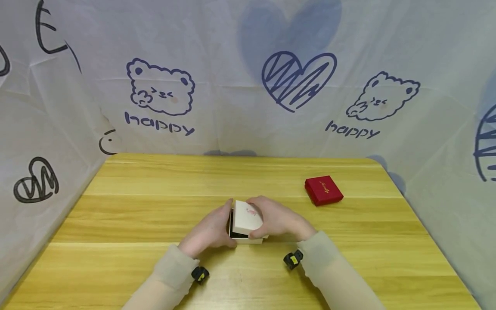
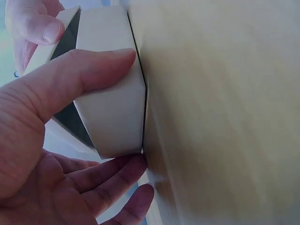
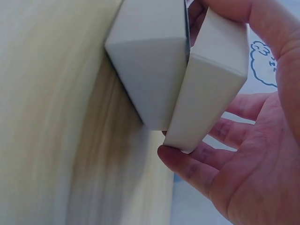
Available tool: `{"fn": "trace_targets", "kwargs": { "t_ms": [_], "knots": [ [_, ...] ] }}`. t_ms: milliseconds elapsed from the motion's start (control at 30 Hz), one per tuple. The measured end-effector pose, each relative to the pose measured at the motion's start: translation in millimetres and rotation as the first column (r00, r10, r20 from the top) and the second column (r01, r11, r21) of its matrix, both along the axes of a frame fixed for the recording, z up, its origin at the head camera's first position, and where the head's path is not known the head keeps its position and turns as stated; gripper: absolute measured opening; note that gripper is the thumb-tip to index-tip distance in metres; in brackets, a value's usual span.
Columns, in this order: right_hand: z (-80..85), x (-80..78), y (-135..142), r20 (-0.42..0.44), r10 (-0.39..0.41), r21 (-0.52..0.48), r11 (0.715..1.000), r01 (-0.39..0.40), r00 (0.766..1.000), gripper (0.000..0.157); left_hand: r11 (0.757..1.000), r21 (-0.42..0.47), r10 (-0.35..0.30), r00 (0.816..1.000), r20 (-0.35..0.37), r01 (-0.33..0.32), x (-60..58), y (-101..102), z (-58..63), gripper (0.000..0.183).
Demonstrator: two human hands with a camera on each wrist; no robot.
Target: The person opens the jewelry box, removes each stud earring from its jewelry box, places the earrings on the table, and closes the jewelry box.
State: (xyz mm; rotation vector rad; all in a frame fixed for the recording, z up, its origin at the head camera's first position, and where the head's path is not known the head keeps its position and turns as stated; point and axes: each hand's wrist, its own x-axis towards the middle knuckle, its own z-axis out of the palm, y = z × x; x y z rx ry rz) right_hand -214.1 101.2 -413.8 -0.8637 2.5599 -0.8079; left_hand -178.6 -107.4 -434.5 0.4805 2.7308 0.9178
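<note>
Bordering the table (image 1: 155,198), probably cloth (image 1: 228,107).

This looks like a curtained-off recording booth; whether it stands in a home, an office or a lab cannot be told. White cloth (image 1: 232,116) bearing bears (image 1: 160,88), hearts (image 1: 298,79) and the word "happy" (image 1: 159,124) closes in a wood-grain counter (image 1: 162,185) at the back and both sides, and two small black wrist cameras (image 1: 200,274) point to filming.
</note>
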Motion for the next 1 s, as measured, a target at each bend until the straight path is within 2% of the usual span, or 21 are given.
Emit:
{"fn": "trace_targets", "kwargs": {
  "t_ms": [433,800,1000],
  "knots": [
    [2.4,0.0,7.8,-0.001,-0.029,0.019,0.999,0.029,1.0,0.088,1.0,0.024,-0.004,1.0,0.02,0.004,0.8,0.2,1.7,0.12],
    [2.1,-10.9,25.0,-0.038,-0.147,0.027,0.989,0.148,0.988,0.093,1.0,0.0,0.021,1.0,-0.012,-0.021,1.5,-0.4,1.8,0.11],
    [-2.3,-19.3,33.9,-0.049,-0.204,0.023,0.978,0.205,0.978,0.093,0.999,-0.014,0.029,1.0,0.001,-0.029,2.5,-0.8,2.4,0.11]
  ]
}}
